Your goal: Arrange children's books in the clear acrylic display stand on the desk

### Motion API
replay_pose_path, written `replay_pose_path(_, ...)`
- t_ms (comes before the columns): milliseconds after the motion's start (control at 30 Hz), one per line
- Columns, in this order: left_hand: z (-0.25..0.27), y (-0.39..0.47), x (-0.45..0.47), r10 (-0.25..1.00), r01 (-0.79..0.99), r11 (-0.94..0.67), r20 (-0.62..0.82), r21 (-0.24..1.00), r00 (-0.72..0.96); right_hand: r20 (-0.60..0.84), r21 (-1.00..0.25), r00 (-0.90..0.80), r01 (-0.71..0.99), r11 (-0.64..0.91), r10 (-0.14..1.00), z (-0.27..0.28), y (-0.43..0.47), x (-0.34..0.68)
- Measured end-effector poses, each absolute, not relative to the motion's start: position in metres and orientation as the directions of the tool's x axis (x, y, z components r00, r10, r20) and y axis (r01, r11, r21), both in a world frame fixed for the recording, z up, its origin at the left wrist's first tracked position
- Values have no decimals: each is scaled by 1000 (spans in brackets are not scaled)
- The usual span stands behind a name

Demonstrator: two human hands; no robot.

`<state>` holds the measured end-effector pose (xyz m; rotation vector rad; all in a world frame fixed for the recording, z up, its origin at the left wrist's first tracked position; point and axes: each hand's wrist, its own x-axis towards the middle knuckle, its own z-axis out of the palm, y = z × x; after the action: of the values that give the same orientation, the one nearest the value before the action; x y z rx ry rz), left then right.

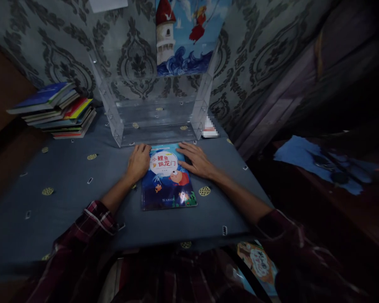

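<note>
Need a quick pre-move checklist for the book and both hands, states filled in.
1. Blue book closed, lying front cover up on the table: ok.
2. Left hand at the book's upper left edge: ok.
3. Right hand at the book's upper right, fingers spread: ok.
4. Left fingers hooked under the edge: cannot tell, underside hidden.
5. Clear rack standing upright behind the book: ok.
6. Book stack at the left squared up: not ok, books lie at uneven angles.
</note>
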<state>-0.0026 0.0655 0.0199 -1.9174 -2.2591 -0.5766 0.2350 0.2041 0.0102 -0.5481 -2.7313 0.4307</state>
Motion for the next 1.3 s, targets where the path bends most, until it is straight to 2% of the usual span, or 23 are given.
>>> replay_pose_path(233, 26, 64, 0, 935, 978, 157, 299, 134, -191, 187, -342, -895, 328, 880, 406, 15, 200, 217)
replay_pose_path(500, 27, 64, 1, 938, 975, 183, 275, 128, -212, 228, -340, -849, 390, 856, 477, 10, 200, 222)
replay_pose_path(767, 23, 64, 0, 934, 977, 171, 294, 126, -201, 230, -376, -862, 350, 858, 452, 6, 208, 222)
replay_pose_path(933, 22, 62, 0, 925, 978, 165, 323, 127, -198, 186, -384, -880, 343, 857, 436, 8, 203, 227)
replay_pose_path(1300, 33, 55, 6, 953, 978, 174, 232, 114, -197, -12, -375, -942, 315, 872, 335, 21, 190, 250)
